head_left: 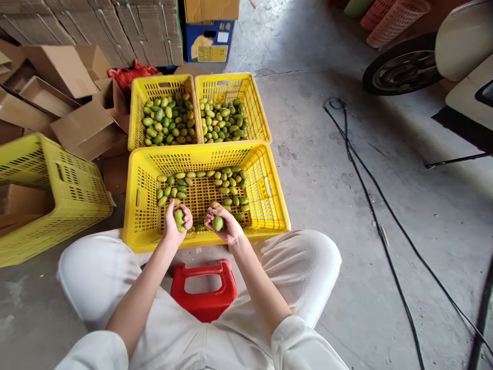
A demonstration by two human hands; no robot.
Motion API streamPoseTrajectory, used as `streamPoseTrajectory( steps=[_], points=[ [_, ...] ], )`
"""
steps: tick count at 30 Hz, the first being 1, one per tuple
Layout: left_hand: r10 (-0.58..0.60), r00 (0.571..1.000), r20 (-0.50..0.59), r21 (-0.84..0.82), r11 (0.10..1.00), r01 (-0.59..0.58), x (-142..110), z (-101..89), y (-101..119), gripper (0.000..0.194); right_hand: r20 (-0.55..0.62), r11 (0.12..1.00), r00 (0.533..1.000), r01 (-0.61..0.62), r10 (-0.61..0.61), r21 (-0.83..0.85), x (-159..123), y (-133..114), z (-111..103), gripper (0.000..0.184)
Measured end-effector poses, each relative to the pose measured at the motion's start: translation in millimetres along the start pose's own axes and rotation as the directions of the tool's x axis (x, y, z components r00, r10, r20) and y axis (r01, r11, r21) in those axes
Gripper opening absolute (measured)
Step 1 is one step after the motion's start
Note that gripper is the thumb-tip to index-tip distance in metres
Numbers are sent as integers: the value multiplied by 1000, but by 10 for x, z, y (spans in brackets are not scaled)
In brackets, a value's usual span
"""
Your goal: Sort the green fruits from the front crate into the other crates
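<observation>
My left hand [177, 220] is closed around a green oval fruit [179, 221], held over the near side of a yellow plastic crate [205, 149]. To its right, my right hand [224, 223] grips another green oval fruit [217, 223], with the fingers curled around it. Inside this crate, several loose fruits [231, 180] in green and yellowish shades lie on the slatted bottom, grouped to the left and right. Two more yellow crates stand just behind: the left one [133, 110] and the right one [262, 113], both with many similar fruits in them.
A red plastic stool [204, 303] shows between my legs. On the left stand another yellow crate [77, 185] and a heap of opened cardboard boxes [84, 123]. A black cable [370, 190] runs along the concrete floor at right, near a vehicle's wheel [404, 69].
</observation>
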State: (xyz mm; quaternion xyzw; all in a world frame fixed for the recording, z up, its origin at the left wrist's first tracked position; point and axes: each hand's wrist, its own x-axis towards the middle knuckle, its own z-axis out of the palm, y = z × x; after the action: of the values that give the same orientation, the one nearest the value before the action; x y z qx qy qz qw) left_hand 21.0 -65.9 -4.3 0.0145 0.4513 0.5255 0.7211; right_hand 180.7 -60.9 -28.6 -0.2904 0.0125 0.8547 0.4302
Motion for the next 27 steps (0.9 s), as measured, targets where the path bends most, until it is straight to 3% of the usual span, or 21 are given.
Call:
streamPoseTrajectory(
  steps=[2,5,9,15,21,27],
  points=[
    [0,999,38,-43,999,2,-31,27,35,41,31,999,999,22,-21,-26,-23,-11,18,25],
    [28,995,95,-120,993,-16,-74,63,72,12,88,988,985,153,-152,-8,-83,-77,85,18],
    [29,984,173,-86,996,-14,-76,31,51,35,130,963,954,265,-269,51,-155,-159,170,31],
    [-77,937,341,-19,996,89,-33,-55,-23,25,33,961,962,271,-269,-57,-110,-83,145,41],
    [-49,971,233,107,994,24,1,-50,-67,24,86,991,989,116,-121,64,-79,-46,57,25],
    [-80,966,245,12,997,79,-81,32,27,38,149,980,969,201,-199,1,-162,-113,120,23]
  ],
)
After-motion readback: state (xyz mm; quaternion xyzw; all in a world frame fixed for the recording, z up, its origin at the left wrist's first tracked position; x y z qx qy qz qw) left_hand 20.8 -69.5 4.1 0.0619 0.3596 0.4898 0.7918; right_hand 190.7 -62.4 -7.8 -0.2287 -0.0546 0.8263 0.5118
